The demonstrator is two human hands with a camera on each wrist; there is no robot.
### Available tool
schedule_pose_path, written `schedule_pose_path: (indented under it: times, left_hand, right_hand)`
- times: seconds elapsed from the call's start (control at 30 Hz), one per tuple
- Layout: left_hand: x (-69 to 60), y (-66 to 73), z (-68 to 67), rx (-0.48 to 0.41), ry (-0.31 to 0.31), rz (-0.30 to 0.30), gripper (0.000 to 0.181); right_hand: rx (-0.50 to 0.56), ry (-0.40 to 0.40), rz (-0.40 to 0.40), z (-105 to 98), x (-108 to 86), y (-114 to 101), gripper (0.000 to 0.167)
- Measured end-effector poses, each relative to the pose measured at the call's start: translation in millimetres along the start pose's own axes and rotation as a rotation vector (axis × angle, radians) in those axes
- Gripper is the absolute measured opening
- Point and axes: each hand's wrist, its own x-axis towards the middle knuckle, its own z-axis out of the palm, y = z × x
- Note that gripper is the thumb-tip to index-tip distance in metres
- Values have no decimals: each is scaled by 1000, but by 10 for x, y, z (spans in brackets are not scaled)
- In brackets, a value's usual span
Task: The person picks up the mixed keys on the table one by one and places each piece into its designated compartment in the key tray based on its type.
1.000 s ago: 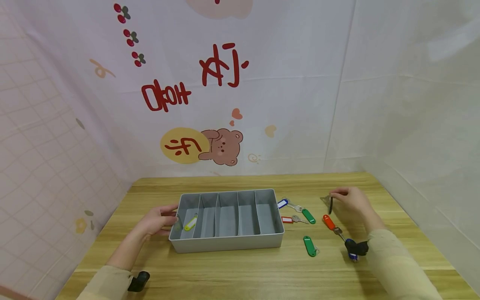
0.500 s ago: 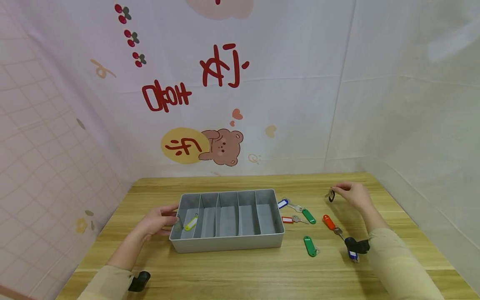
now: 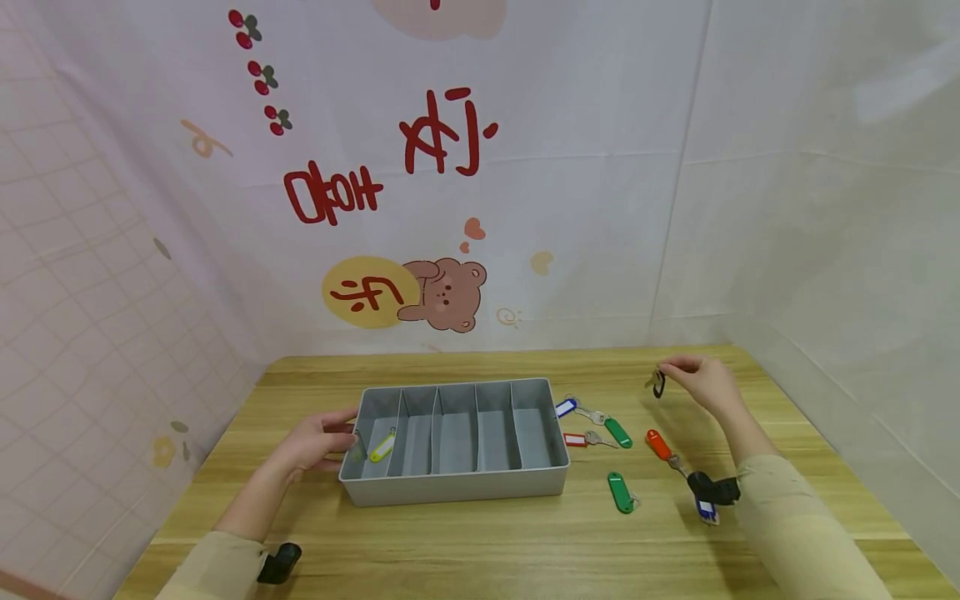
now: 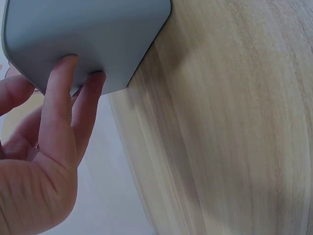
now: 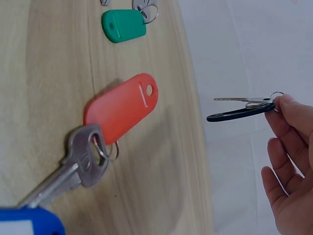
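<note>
A grey tray with five long compartments [image 3: 457,486] stands on the table. My left hand [image 3: 311,442] holds its left end wall. In the left wrist view, fingertips [image 4: 68,66] press the outer wall while another digit reaches the rim. A key tag with a yellow edge [image 3: 382,447] lies in the leftmost compartment. At the back right, my right hand [image 3: 705,386] pinches a key with a black key tag [image 5: 239,113] by its ring, raised above the table. The key [image 5: 232,100] points away from the fingers.
Right of the tray lie keys with tags: blue [image 3: 566,407], red with a white label [image 3: 574,440], green [image 3: 618,432], another green [image 3: 620,492], orange-red [image 3: 658,445] and another blue [image 3: 705,508]. Printed cloth walls [image 3: 585,208] enclose the wooden table [image 3: 480,550].
My right hand has lifted the key with the black tag up and slightly back from the table, then shifted a little left. The left hand and the tray have stayed put.
</note>
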Motion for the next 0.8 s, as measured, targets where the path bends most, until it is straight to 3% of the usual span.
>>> schedule_pose_path:
  times: [0.8]
  left_hand:
    - [-8, 5, 15, -4, 16, -18, 64]
  right_hand:
    - [129, 33, -37, -37, 27, -482, 54]
